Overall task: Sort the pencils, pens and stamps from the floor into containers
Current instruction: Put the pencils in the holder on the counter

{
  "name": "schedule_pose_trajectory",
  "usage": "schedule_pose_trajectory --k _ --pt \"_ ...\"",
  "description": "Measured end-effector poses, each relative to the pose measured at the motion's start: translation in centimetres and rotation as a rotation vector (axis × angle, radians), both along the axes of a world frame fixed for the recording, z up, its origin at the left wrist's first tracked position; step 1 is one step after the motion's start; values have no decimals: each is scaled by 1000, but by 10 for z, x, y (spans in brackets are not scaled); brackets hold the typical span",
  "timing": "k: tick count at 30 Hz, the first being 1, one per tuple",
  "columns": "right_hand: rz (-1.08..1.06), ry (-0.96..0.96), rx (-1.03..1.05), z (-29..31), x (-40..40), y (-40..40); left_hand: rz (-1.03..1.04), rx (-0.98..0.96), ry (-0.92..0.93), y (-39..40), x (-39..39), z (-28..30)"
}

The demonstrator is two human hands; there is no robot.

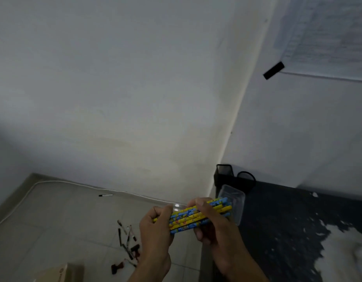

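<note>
Both hands clenched around pencil bundle (193, 217), left hand (157, 231) at one end, right hand (211, 222) mid-bundle

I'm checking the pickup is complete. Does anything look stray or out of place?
Yes. One pen lies alone on the floor by the wall, apart from the scattered pens still near the hands. Both hands hold the pencils.

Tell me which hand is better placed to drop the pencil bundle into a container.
Probably the right hand: it grips the pencil bundle at the end nearest the clear plastic tub and black mesh holders. The left hand holds the far end, over the floor.
</note>
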State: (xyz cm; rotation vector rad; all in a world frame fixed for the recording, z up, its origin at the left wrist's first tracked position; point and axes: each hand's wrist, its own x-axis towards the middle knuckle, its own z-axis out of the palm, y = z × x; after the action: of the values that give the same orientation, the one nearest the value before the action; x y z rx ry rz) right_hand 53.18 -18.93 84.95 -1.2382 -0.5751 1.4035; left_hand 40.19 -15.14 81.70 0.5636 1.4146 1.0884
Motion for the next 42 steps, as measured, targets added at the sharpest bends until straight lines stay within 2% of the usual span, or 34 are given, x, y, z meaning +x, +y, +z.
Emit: schedule_pose_trajectory --k 6,11,17,21,24,30,34,36,39,42 --pt "-189 -15 -57 -31 73 2 -240 -131 24 -1 66 -11" --pt "-317 -2 -32 -57 142 24 -233 -295 -37 -2 93 -17" --pt "-739 -17 -114 -110 249 94 -191 -343 17 -11 95 -35" --pt "-843 -128 -171 -150 296 128 -148 -420 15 -18 91 -50" --pt "-821 -266 -215 -178 309 143 -116 -490 5 -17 86 -59" --pt "-515 -488 -244 -217 310 160 -40 -537 -7 -8 75 -69" --pt "-455 -612 -352 -241 309 164 -1 -536 -13 1 74 -74" --pt "-403 -590 -442 -260 308 165 5 -534 -18 5 74 -75" --pt "-386 -437 -505 -265 302 170 15 -524 -23 10 77 -77" --pt "-423 -344 -501 -273 301 178 25 -515 -23 13 77 -78"
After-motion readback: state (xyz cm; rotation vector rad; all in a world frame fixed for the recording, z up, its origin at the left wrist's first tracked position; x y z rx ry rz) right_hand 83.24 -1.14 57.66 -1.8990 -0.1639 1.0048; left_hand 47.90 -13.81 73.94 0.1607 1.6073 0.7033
